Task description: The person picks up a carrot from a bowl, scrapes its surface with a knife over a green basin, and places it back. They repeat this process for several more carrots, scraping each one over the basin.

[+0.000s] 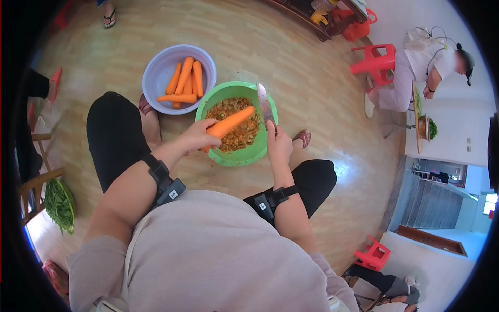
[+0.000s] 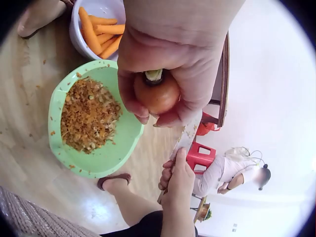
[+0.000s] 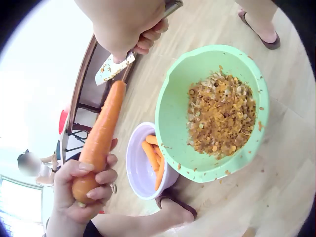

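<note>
Nearest to the camera sits the person, knees apart, on a low seat that is hidden from view. The left hand wraps its fingers around the thick end of a carrot and holds it slanted over the green bowl. The right hand closes around the handle of a knife, whose blade stands up just beside the thin tip of the carrot. In the right wrist view the blade carries small orange bits and almost touches the carrot.

The green bowl stands on the wooden floor between the feet and holds a heap of peelings. Behind it, touching its rim, is a pale bowl with several peeled carrots.

I judge that the main danger is the blade: if it slips along the smooth carrot toward the left hand, it can cut the fingers, because they hold the same carrot that the knife works on. The carrot can also turn in the grip and fall beside the bowl.

For moving there is open floor beyond both bowls. On the sides the room is narrow: the knees stand close, a sandal lies near the bowl rim, and a basket of greens sits at the left. Far away another person sits by red stools.
</note>
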Demonstrator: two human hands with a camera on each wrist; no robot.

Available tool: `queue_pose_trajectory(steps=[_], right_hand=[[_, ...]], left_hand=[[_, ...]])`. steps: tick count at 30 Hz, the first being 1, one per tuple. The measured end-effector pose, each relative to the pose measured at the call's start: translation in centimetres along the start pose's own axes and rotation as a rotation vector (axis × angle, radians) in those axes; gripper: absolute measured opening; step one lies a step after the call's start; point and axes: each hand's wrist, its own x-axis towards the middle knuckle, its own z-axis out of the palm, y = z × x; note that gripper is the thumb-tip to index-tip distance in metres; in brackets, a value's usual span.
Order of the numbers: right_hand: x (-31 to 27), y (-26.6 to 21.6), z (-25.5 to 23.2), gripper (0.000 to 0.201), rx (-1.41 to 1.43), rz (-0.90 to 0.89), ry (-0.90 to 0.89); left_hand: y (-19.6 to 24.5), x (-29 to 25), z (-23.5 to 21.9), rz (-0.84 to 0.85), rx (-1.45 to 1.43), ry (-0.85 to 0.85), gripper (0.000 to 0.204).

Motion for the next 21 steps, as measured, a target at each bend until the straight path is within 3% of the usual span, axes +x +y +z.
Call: queue_pose_trajectory(steps=[4, 9, 13, 18, 21], right_hand=[[-0.2, -0.5, 0.1, 0.052, 0.034, -0.059, -0.082], [0.2, 2.2, 1.5, 0.050, -0.207, -0.008, -0.132], [0.2, 1.5, 0.8, 0.050, -0.179, 0.014, -0.107], [-0.2, 1.0, 0.6, 0.052, 0.141, -0.057, -0.100], [-0.1, 0.4, 0.8, 0.052, -0.022, -0.028, -0.172]], left_hand=[[0.4, -0.2, 0.2, 0.050, 0.104, 0.032, 0.057], [0.2, -0.2, 0.4, 0.051, 0.092, 0.036, 0.056], [0.2, 0.0, 0.1, 0.034, -0.022, 0.021, 0.052], [-0.2, 0.1, 0.0, -0.011, 0.004, 0.023, 0.051], [-0.2, 0.4, -0.1, -0.032, -0.014, -0.011, 0.050]])
